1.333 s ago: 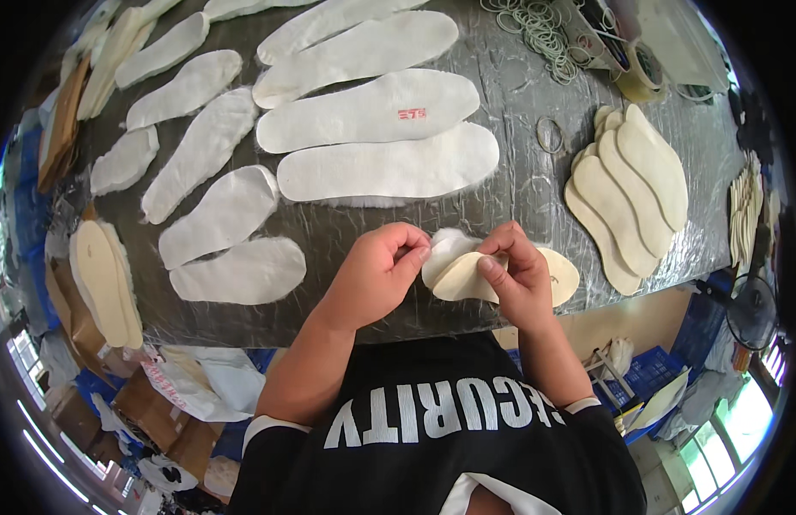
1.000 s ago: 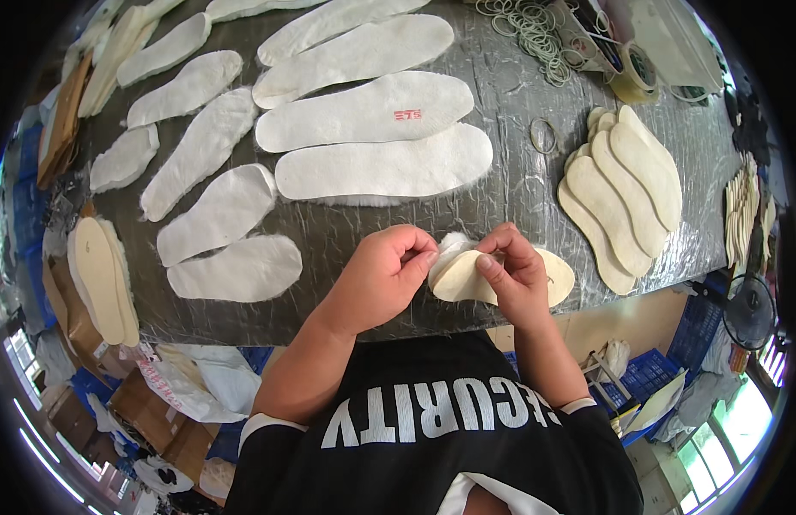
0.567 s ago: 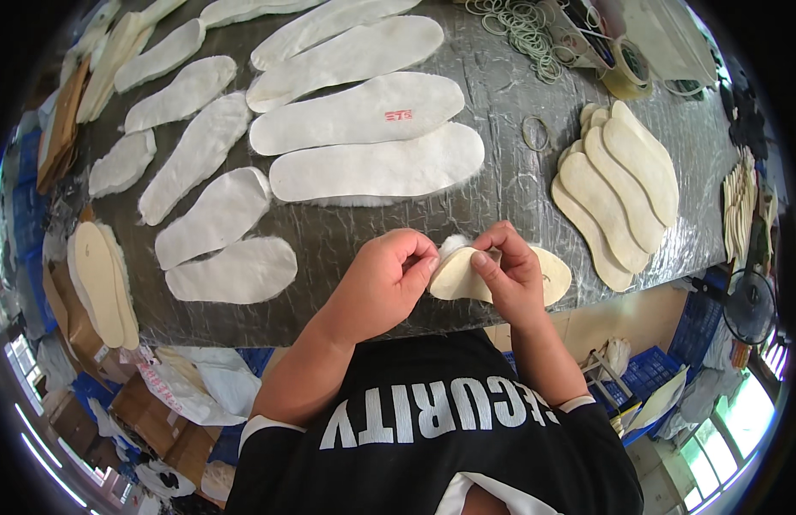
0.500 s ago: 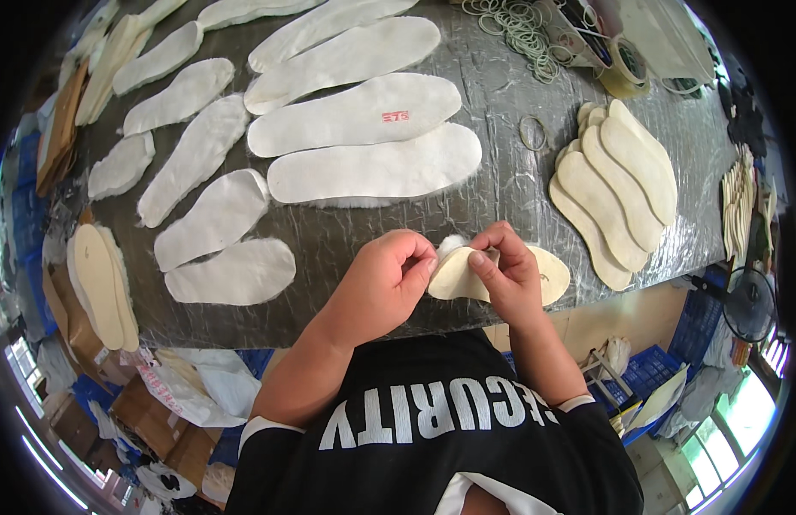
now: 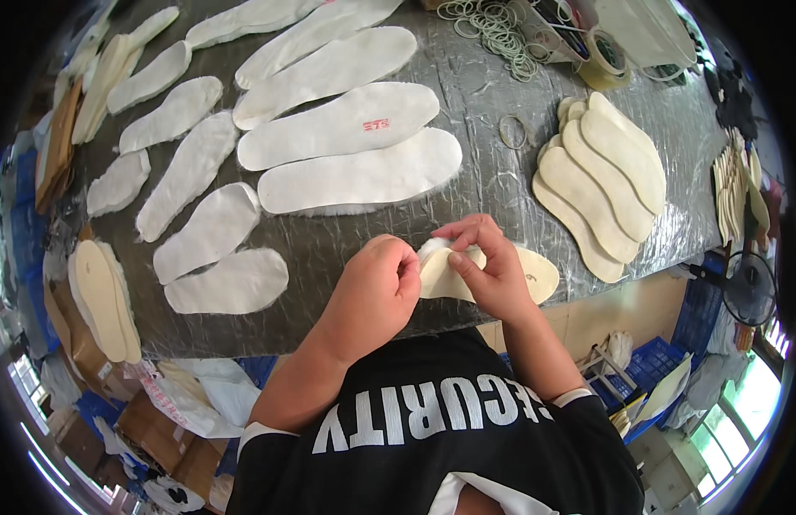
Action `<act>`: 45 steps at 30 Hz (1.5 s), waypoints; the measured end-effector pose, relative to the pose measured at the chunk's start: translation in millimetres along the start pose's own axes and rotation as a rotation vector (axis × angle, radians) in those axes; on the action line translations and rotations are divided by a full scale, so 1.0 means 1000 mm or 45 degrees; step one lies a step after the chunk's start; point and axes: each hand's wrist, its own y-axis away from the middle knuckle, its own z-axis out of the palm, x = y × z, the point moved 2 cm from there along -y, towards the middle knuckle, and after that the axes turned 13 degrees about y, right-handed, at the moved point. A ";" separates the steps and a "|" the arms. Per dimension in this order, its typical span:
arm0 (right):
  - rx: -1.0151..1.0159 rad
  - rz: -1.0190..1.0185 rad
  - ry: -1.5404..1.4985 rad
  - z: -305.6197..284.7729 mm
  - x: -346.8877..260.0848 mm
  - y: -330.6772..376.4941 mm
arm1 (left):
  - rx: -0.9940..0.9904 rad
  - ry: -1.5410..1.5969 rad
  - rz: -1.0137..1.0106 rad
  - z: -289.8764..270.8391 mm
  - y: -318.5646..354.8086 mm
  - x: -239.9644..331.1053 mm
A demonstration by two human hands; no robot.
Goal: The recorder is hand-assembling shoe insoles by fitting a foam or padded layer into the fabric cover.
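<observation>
The left hand (image 5: pixel 374 292) is curled shut, its grip pinching the white fleecy end of a beige insole (image 5: pixel 501 275), while the right hand (image 5: pixel 492 270) closes over the same piece from above, thumb and fingers pressing it, likely so the two layers can be worked against each other at the heel end; whether the fluffy layer is being stuck down or peeled off cannot be told. The insole sits at the near edge of the worktop (image 5: pixel 484 94), its far end lying flat on the silvery cover and its near end lifted slightly between the hands, close to the body, where both wrists have free play. Just beyond the hands lie two large white liners (image 5: pixel 355 172), side by side and lengthwise, with smaller ones (image 5: pixel 209 232) fanned to the left, spread singly, probably so each can be picked up without disturbing the rest. To the right a stack of beige insoles (image 5: pixel 600 184) overlaps like shingles, near the right hand but not touching it. A rubber band (image 5: pixel 511 131) lies between stack and liners, with a heap of bands (image 5: pixel 492 26) and a tape roll (image 5: pixel 606 56) at the far edge. Bare cover remains only in narrow strips; the widest open patch is just left of the hands along the near edge
</observation>
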 end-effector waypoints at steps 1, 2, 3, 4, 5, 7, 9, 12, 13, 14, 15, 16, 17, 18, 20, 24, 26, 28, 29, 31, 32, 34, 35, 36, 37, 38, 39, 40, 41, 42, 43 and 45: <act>-0.015 -0.007 0.023 0.000 0.001 0.000 | 0.012 -0.050 0.032 0.001 0.000 0.000; -0.031 -0.014 0.046 -0.001 0.001 -0.001 | 0.025 -0.100 0.065 0.001 0.000 0.001; -0.025 -0.016 0.048 -0.001 0.001 -0.001 | 0.022 -0.101 0.070 0.003 0.000 0.002; -0.025 -0.002 0.067 -0.001 0.001 -0.001 | 0.039 -0.155 0.077 0.004 0.001 0.004; -0.024 0.012 0.085 -0.001 0.000 -0.002 | 0.057 -0.209 0.084 0.005 0.001 0.006; 0.014 -0.001 0.091 -0.001 -0.001 -0.001 | 0.052 -0.278 0.117 0.006 0.000 0.007; 0.053 -0.017 0.092 -0.001 0.000 -0.001 | 0.050 -0.350 0.152 0.006 0.000 0.008; 0.124 -0.039 0.065 0.000 0.000 0.002 | 0.101 -0.007 -0.048 0.001 0.000 -0.003; 0.158 -0.085 0.124 0.000 -0.001 0.002 | 0.127 0.224 -0.063 0.001 -0.002 -0.013; 0.193 -0.130 0.182 0.001 -0.002 0.003 | 0.150 0.454 -0.077 0.001 -0.004 -0.019; 0.204 -0.128 0.182 0.001 -0.001 0.004 | 0.140 0.450 -0.074 0.000 -0.005 -0.019; 0.202 -0.181 0.210 0.002 0.000 0.005 | 0.007 0.389 -0.181 0.001 -0.006 -0.020; 0.200 -0.233 0.239 0.002 0.000 0.006 | -0.126 0.326 -0.287 0.003 -0.007 -0.021; 0.208 -0.229 0.235 -0.001 -0.004 0.005 | -0.106 0.327 -0.296 0.002 -0.008 -0.021; 0.103 -0.190 0.343 -0.008 -0.014 0.000 | -0.101 0.280 -0.175 -0.002 -0.005 -0.029; -0.141 -0.199 0.661 -0.019 0.001 -0.001 | -0.092 0.294 -0.043 -0.004 -0.003 -0.038; -0.211 -0.161 0.600 -0.019 0.003 -0.003 | -0.054 0.279 -0.050 -0.006 -0.001 -0.042; -0.286 -0.130 0.539 -0.016 0.004 -0.003 | -0.042 0.295 -0.028 -0.005 -0.002 -0.041; -0.241 -0.140 0.514 -0.014 0.005 -0.002 | -0.022 0.315 -0.006 -0.005 -0.002 -0.041; -0.194 -0.153 0.485 -0.007 0.005 -0.001 | -0.028 0.316 -0.015 -0.006 -0.001 -0.047; -0.131 -0.183 0.517 -0.004 0.004 0.000 | -0.032 0.322 -0.024 -0.007 0.000 -0.049; -0.068 -0.211 0.546 0.001 0.002 0.002 | -0.046 0.352 -0.080 -0.004 -0.001 -0.046; -0.007 -0.227 0.580 0.001 0.000 0.003 | -0.059 0.385 -0.135 -0.001 -0.001 -0.044; 0.054 -0.245 0.613 0.002 -0.002 0.004 | -0.057 0.381 -0.135 0.003 -0.001 -0.041; 0.055 -0.247 0.610 0.002 -0.005 0.006 | 0.067 0.319 0.024 0.007 0.000 -0.036; 0.093 -0.215 0.603 0.000 -0.008 0.007 | 0.190 0.256 0.184 0.008 0.000 -0.033; 0.130 -0.182 0.595 -0.002 -0.011 0.007 | 0.191 0.252 0.183 0.008 0.001 -0.032; 0.131 -0.182 0.591 -0.007 -0.016 0.007 | 0.146 0.176 0.280 0.007 0.002 -0.030; -0.022 -0.114 0.498 -0.013 -0.022 0.006 | 0.099 0.100 0.375 0.007 0.003 -0.029; -0.169 -0.040 0.406 -0.016 -0.024 0.006 | 0.092 0.099 0.374 0.006 0.003 -0.029; -0.164 -0.035 0.403 -0.018 -0.023 0.004 | 0.043 0.014 0.446 0.007 0.004 -0.030; -0.451 0.158 0.057 -0.020 -0.013 -0.005 | -0.025 -0.069 0.514 0.010 0.004 -0.028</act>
